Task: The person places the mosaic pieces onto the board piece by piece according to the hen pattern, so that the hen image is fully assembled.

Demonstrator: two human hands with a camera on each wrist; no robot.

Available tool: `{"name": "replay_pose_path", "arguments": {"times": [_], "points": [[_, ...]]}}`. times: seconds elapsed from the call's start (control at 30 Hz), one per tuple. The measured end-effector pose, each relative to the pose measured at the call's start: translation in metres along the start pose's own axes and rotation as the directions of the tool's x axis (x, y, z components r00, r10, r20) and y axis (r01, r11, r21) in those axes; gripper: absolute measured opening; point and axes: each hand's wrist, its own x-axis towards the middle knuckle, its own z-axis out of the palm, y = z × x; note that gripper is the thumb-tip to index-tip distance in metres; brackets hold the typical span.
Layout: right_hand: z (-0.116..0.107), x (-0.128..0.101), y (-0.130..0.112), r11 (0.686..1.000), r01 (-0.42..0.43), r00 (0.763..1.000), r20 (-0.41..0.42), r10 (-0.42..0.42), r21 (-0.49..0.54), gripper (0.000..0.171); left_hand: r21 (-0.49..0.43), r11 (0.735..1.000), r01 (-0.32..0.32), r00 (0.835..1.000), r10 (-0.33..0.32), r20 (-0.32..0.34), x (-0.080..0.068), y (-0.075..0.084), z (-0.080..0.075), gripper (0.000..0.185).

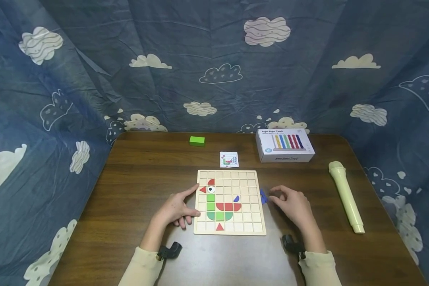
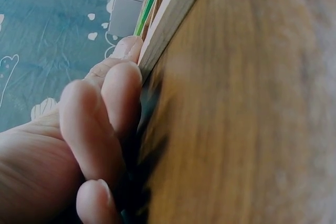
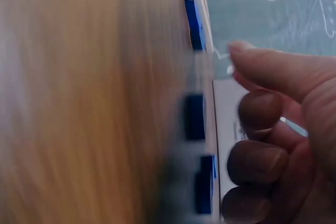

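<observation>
A wooden grid board lies in the middle of the brown table and bears a bird figure of red, green and blue pieces. My left hand lies flat against the board's left edge, index finger stretched along it; in the left wrist view its fingers touch the board's side. My right hand hovers just right of the board, fingers loosely curled and holding nothing. It is close to some loose blue pieces on the table, which appear blurred as blue pieces beside the curled fingers.
A pattern card lies behind the board, a green block at the back left, a white toy box at the back right. A cream tube-shaped object lies along the right side. Blue cloud-print cloth surrounds the table.
</observation>
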Motion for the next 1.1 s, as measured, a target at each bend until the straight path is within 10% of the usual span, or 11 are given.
{"name": "replay_pose_path", "arguments": {"times": [0.17, 1.1], "points": [[0.0065, -0.0018, -0.006, 0.999, 0.014, 0.996, 0.091, -0.011, -0.029, 0.03, -0.001, 1.0, 0.008, 1.0, -0.008, -0.001, 0.0009, -0.0002, 0.0013, 0.1], [0.0101, 0.0022, 0.0006, 0.992, 0.019, 1.0, -0.013, -0.02, -0.128, 0.025, 0.008, 1.0, -0.004, 1.0, 0.004, -0.007, 0.0004, -0.0014, 0.0005, 0.1]]}}
